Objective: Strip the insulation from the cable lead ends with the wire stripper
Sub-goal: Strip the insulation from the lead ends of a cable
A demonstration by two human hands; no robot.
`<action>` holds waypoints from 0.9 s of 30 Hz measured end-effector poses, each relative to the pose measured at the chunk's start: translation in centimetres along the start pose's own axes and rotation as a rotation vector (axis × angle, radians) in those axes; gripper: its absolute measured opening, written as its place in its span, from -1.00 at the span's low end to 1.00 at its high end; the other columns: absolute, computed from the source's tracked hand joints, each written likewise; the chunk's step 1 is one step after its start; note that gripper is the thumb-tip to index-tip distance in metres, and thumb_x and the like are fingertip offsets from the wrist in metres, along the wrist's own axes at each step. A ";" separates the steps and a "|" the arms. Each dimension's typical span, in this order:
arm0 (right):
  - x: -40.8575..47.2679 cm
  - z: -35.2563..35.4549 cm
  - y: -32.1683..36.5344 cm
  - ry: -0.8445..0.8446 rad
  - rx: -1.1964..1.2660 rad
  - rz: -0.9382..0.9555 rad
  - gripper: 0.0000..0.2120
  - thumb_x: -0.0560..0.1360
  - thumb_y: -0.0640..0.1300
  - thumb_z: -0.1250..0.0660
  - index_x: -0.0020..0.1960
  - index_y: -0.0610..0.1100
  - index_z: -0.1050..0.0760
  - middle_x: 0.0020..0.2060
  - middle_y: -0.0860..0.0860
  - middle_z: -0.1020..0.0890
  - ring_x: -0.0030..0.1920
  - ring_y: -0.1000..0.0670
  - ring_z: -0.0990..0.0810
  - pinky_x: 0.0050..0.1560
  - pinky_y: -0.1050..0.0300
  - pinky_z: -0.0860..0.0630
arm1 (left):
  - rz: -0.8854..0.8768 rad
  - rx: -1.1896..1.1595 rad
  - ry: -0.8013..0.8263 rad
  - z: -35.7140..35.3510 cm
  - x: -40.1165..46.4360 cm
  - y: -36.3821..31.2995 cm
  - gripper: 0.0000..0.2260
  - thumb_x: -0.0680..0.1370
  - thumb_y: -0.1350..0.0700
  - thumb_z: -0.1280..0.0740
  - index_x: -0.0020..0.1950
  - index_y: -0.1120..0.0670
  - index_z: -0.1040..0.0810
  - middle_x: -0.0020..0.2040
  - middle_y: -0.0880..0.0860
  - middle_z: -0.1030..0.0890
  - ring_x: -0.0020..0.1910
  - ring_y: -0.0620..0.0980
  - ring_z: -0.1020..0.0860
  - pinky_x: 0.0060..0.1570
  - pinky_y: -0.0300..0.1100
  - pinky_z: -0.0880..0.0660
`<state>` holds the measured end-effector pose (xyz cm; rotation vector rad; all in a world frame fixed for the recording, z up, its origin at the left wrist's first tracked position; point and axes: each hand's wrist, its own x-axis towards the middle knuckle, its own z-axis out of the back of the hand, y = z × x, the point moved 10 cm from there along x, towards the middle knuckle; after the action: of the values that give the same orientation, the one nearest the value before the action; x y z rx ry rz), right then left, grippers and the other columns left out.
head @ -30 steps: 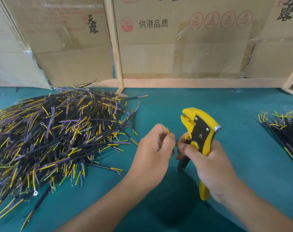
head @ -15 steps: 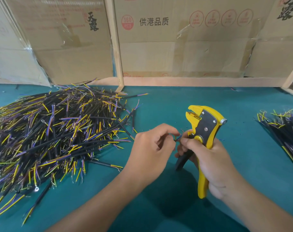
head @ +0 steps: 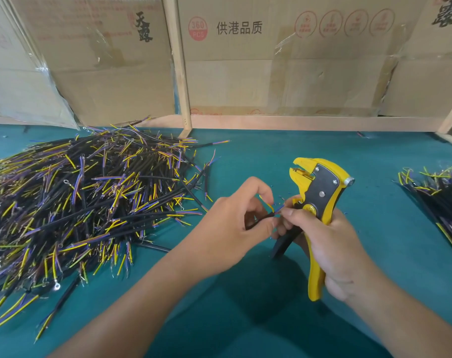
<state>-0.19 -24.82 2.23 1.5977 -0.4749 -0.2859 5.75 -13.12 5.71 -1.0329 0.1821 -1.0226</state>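
My left hand [head: 231, 223] pinches a short black cable [head: 261, 218] whose yellow and purple leads stick up between my two hands. My right hand [head: 330, 249] grips the handles of the yellow and black wire stripper [head: 319, 200], which stands upright with its jaws pointing up and left, away from the leads. The right thumb and forefinger also touch the purple lead's tip. Most of the cable is hidden inside my left fist.
A big heap of black cables with yellow and purple leads [head: 72, 202] covers the left of the teal table [head: 258, 156]. A smaller bundle of cables [head: 436, 197] lies at the right edge. Cardboard boxes [head: 271, 60] and a wooden frame [head: 179, 73] close the back.
The stripper has tilted further right and moved slightly away from the cable. My left fingers have opened a little, so the yellow and purple leads now show between the hands.
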 end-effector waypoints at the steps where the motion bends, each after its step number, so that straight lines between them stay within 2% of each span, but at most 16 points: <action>1: 0.0 0.1 0.0 -0.004 0.004 -0.005 -0.73 0.56 -0.25 -0.36 -0.26 0.01 -0.63 -0.36 -0.10 -0.59 -0.30 -0.09 -0.62 -0.19 0.07 -0.60 | 0.002 -0.012 -0.003 -0.1 0.0 0.1 -0.79 0.60 0.11 -0.35 0.04 -0.07 -0.32 -0.28 -0.14 -0.62 -0.41 0.01 -0.33 -0.41 -0.29 -0.26; 4: 0.1 0.0 0.0 -0.008 0.061 -0.023 -0.68 0.57 -0.29 -0.33 -0.29 0.00 -0.63 -0.37 -0.12 -0.58 -0.34 -0.06 -0.63 -0.26 0.20 -0.59 | 0.032 -0.124 0.002 -0.1 0.1 0.4 -0.81 0.61 0.08 -0.35 0.02 -0.07 -0.32 -0.21 -0.06 -0.70 -0.41 0.00 -0.36 -0.42 -0.26 -0.27; 6: 0.1 0.0 -0.1 -0.010 0.084 -0.033 -0.67 0.57 -0.29 -0.33 -0.30 -0.01 -0.63 -0.39 -0.10 -0.57 -0.36 -0.06 -0.63 -0.29 0.23 -0.58 | 0.056 -0.182 0.000 -0.2 0.1 0.6 -0.81 0.60 0.05 -0.35 0.02 -0.08 -0.32 -0.18 -0.02 -0.71 -0.38 0.08 -0.40 -0.38 -0.18 -0.29; 9: 0.2 0.2 -0.2 -0.016 0.087 -0.039 -0.67 0.57 -0.28 -0.34 -0.30 0.00 -0.63 -0.39 -0.09 -0.58 -0.36 -0.06 -0.63 -0.29 0.23 -0.58 | 0.052 -0.147 -0.017 -0.1 0.1 0.5 -0.80 0.60 0.05 -0.36 0.04 -0.09 -0.32 -0.19 -0.05 -0.70 -0.36 0.15 -0.40 -0.38 -0.14 -0.30; 12: 0.2 0.4 -0.4 -0.017 0.082 -0.044 -0.68 0.57 -0.26 -0.34 -0.29 0.02 -0.64 -0.38 -0.09 -0.59 -0.33 -0.09 -0.63 -0.26 0.16 -0.61 | 0.024 -0.025 -0.059 0.3 0.1 0.3 -0.79 0.60 0.07 -0.38 0.05 -0.07 -0.33 -0.23 -0.16 -0.64 -0.42 0.00 -0.36 -0.42 -0.31 -0.27; 16: 0.4 0.1 -0.5 -0.002 0.097 -0.049 -0.69 0.57 -0.27 -0.33 -0.30 -0.02 -0.60 -0.38 -0.07 -0.55 -0.31 -0.07 -0.60 -0.11 -0.06 -0.66 | 0.033 0.030 -0.107 1.0 0.0 0.4 -0.80 0.58 0.10 -0.40 0.03 -0.04 -0.37 -0.22 -0.16 -0.65 -0.44 -0.06 -0.34 -0.42 -0.31 -0.29; 17: 0.4 0.0 -0.5 0.000 0.103 -0.052 -0.68 0.57 -0.28 -0.32 -0.31 -0.03 -0.59 -0.38 -0.06 -0.53 -0.31 -0.06 -0.58 -0.06 -0.13 -0.66 | 0.066 -0.017 -0.124 1.2 0.1 0.6 -0.81 0.58 0.10 -0.41 0.03 -0.02 -0.38 -0.21 -0.14 -0.67 -0.44 -0.07 -0.33 -0.41 -0.29 -0.30; 19: 0.4 0.1 -0.7 -0.005 0.118 -0.063 -0.70 0.57 -0.28 -0.31 -0.30 -0.05 -0.58 -0.39 -0.05 -0.52 -0.32 -0.06 -0.57 0.00 -0.21 -0.62 | 0.160 -0.259 -0.192 1.7 0.0 1.4 -0.83 0.60 0.14 -0.38 0.02 0.06 -0.38 -0.17 -0.03 -0.71 -0.46 -0.05 -0.34 -0.43 -0.27 -0.34; 23: 0.6 0.4 -1.3 -0.028 0.165 -0.114 -0.79 0.58 -0.27 -0.30 -0.23 -0.14 -0.53 -0.39 -0.05 -0.50 -0.35 -0.07 -0.56 0.01 -0.19 -0.58 | 0.417 -0.858 -0.392 1.9 -0.8 4.3 -0.87 0.62 0.20 -0.33 0.03 0.17 -0.39 -0.13 0.13 -0.71 -0.51 -0.09 -0.45 -0.50 -0.30 -0.41; 27: 0.9 0.2 -1.6 0.012 0.217 -0.171 -0.81 0.59 -0.25 -0.30 -0.20 -0.15 -0.52 -0.35 -0.05 -0.48 -0.32 -0.04 -0.55 0.01 -0.18 -0.59 | 0.608 -1.121 -0.553 1.8 -1.7 6.4 -0.81 0.61 0.21 -0.33 0.07 0.36 -0.56 -0.21 0.12 -0.71 -0.39 -0.11 -0.63 -0.40 -0.36 -0.53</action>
<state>0.67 -25.38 0.70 1.8548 -0.3699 -0.3637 9.81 -9.88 1.17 -2.0539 0.6038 0.0317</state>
